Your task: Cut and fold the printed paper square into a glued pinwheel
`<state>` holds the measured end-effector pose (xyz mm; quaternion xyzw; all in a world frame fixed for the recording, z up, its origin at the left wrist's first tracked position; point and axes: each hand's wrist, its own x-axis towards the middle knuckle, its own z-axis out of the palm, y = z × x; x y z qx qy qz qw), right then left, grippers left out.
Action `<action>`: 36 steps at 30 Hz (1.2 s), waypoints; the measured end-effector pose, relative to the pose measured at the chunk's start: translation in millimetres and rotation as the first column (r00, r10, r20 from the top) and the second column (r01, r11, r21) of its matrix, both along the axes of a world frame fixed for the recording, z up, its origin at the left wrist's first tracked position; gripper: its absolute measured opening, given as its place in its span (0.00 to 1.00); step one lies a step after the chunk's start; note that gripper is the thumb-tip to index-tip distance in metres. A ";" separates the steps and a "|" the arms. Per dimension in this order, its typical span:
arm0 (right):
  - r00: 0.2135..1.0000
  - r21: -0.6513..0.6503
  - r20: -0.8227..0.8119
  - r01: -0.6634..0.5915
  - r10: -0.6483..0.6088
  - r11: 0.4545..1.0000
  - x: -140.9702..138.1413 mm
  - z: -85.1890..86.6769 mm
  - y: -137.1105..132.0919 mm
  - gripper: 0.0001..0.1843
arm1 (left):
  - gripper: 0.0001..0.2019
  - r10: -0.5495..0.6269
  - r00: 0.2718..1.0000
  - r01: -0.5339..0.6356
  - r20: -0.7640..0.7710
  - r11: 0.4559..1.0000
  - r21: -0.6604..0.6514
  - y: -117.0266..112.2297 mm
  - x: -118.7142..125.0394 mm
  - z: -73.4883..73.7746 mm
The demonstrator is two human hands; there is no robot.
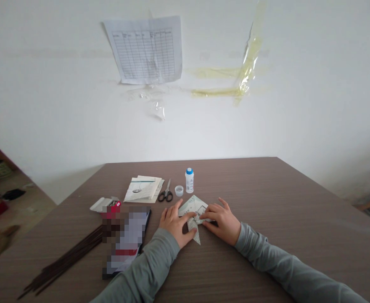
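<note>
A folded paper (194,205), printed and pale, lies on the table between my hands, with a pointed flap (194,232) hanging toward me. My left hand (176,223) rests on its left side, thumb and forefinger holding the paper down. On the right edge, the fingertips of my right hand (223,221) grip the folds, with the little finger lifted. Just behind the paper stand a white glue bottle (189,182) with a blue top and a small translucent cap (179,191). Black-handled scissors (165,193) lie beyond my left hand.
Paper sheets (144,188) are stacked at the back left. Nearer are an opened red and white box (109,206), a bundle of thin dark sticks (68,256) and a partly blurred dark-edged flat object (130,235). A white wall with a taped printed table (144,50) stands behind.
</note>
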<state>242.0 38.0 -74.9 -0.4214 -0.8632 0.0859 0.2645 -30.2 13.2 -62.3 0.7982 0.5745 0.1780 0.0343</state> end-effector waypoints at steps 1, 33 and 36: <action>1.000 0.008 -0.003 0.001 -0.001 1.000 0.0 0.1 -0.3 0.13 | 0.26 0.001 1.000 -0.001 -0.003 1.000 -0.003 0.1 0.3 0.6; 1.000 -0.026 0.004 0.026 -0.026 0.999 -2.8 6.1 -4.1 0.13 | 0.23 0.006 1.000 -0.006 -0.012 1.000 -0.005 -1.9 2.2 6.5; 1.000 -0.027 0.002 0.021 -0.021 0.999 -2.9 6.1 -4.4 0.12 | 0.23 0.007 1.000 -0.007 -0.013 1.000 0.002 -2.6 2.2 6.6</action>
